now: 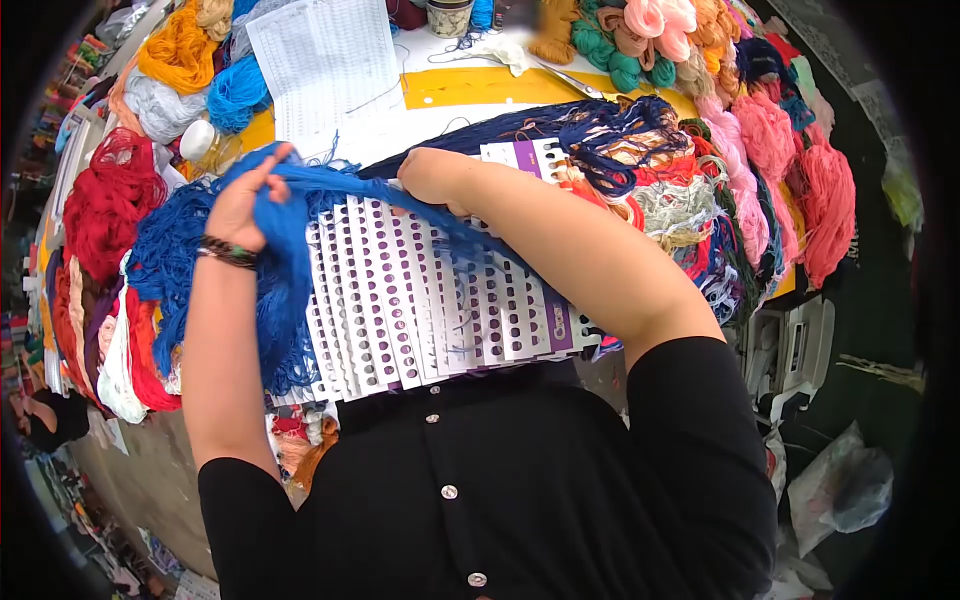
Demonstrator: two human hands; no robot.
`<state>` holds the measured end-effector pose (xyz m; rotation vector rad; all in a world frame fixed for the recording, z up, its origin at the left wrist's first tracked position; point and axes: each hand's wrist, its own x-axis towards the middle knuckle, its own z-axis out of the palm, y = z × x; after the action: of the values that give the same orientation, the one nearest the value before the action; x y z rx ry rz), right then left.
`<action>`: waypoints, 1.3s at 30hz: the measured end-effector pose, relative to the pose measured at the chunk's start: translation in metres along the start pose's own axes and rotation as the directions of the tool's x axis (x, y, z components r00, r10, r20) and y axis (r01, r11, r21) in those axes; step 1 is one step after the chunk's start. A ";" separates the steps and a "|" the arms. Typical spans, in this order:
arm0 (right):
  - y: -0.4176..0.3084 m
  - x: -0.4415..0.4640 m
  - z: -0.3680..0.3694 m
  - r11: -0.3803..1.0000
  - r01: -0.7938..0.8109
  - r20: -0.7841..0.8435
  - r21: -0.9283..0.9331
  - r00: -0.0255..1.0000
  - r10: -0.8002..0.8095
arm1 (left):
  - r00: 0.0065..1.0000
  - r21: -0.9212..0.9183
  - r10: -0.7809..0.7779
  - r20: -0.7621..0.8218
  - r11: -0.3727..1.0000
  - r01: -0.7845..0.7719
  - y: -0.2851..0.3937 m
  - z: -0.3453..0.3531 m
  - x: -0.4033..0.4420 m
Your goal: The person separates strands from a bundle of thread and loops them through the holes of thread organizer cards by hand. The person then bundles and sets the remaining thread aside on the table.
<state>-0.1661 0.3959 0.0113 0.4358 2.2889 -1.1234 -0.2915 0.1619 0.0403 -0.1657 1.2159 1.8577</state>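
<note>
A length of blue embroidery thread (340, 182) stretches between my two hands. My left hand (238, 208), with a dark beaded bracelet at the wrist, is closed on the thread, which also hangs below it in a thick bundle. My right hand (430, 180) is closed around the other part of the strand, its fingers mostly hidden behind the back of the hand. Loose blue ends trail under the right forearm. Beneath both hands lies a row of overlapping white punched thread cards (425, 290). A tangled heap of blue thread (170, 245) rests beside my left hand.
Printed sheets (330, 65) lie at the back, near scissors (575, 80) and a small jar (450, 17). Red skeins (115, 200) are at the left. Navy thread (610, 135) and pink skeins (765, 140) are at the right. A plastic bag (840, 475) sits low at the right.
</note>
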 end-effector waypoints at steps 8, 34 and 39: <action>-0.012 -0.024 -0.003 0.928 -0.143 0.074 0.344 0.989 0.126 | 0.964 0.003 0.267 0.017 0.964 -0.267 0.126 -0.083 -0.052; -0.023 -0.193 0.070 0.340 0.453 -0.281 0.824 0.849 -0.448 | 0.885 0.229 0.372 0.279 0.870 -0.438 -0.120 0.119 -0.185; -0.020 -0.201 0.077 0.323 0.549 -0.395 0.771 0.810 -0.434 | 0.925 0.303 0.312 0.218 0.879 -0.368 -0.120 0.117 -0.193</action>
<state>0.0098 0.3129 0.1060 0.1092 1.7602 -2.6825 -0.0499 0.1553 0.1219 0.4122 1.4985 1.8731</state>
